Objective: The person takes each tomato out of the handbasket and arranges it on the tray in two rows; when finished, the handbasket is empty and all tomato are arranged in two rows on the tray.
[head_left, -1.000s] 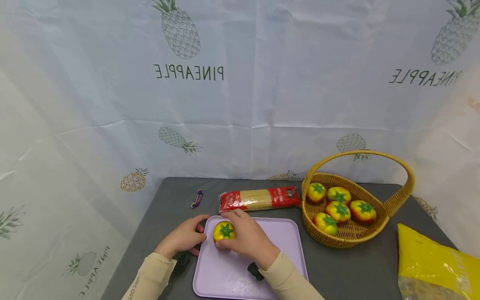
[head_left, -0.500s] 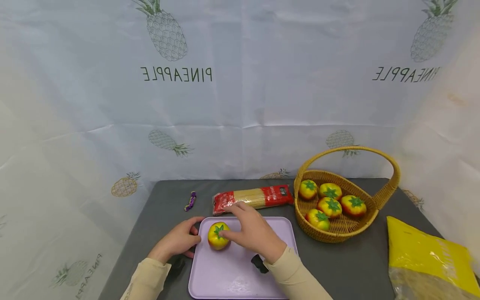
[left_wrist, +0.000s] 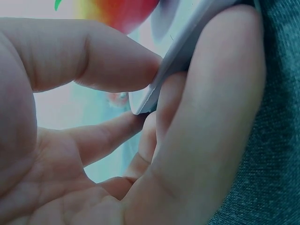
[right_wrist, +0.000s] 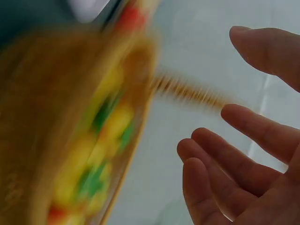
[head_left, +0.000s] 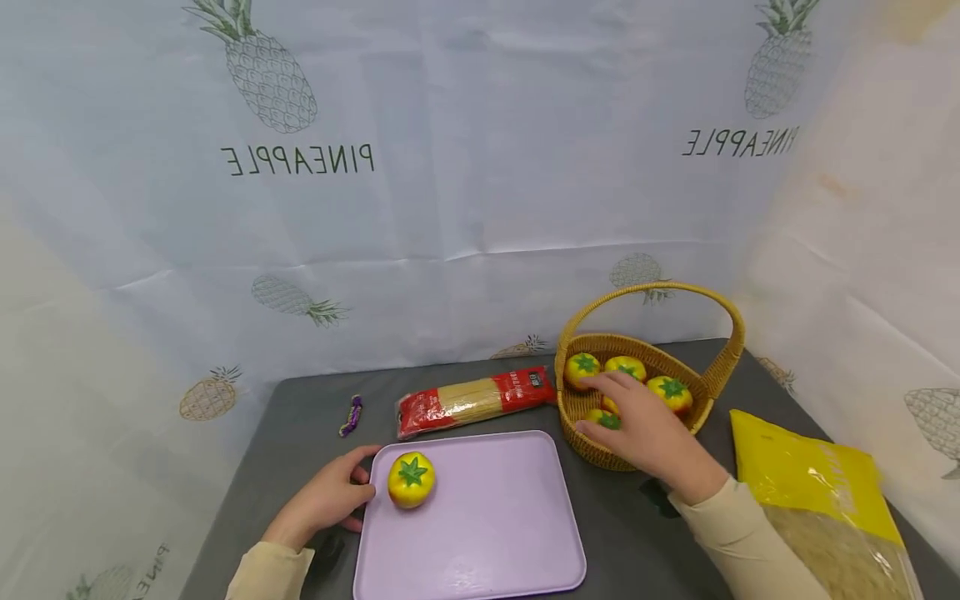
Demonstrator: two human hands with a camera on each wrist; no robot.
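My left hand (head_left: 321, 502) pinches the left rim of a lilac tray (head_left: 480, 533); the left wrist view shows the thumb (left_wrist: 117, 58) on the rim and fingers beneath it. A yellow-red fruit with a green leafy top (head_left: 411, 481), like a persimmon or tomato, sits in the tray's upper left corner. Over the wicker basket (head_left: 600, 457) hovers my right hand (head_left: 648, 429), fingers spread and holding nothing. Several similar fruits (head_left: 671, 395) lie in the basket, some partly hidden by that hand. In the right wrist view, basket and fruits are blurred.
Behind the tray lies a red-and-clear pack of noodles (head_left: 474, 402). A purple wrapped candy (head_left: 351, 416) is to its left. On the right of the grey table lies a yellow bag (head_left: 825, 483) with a clear lower part. The basket's handle (head_left: 660, 287) arches up behind the right hand.
My right hand has let go of the fruit on the tray and moved right to the basket. The left hand stays at the tray's rim. The head view has turned right.
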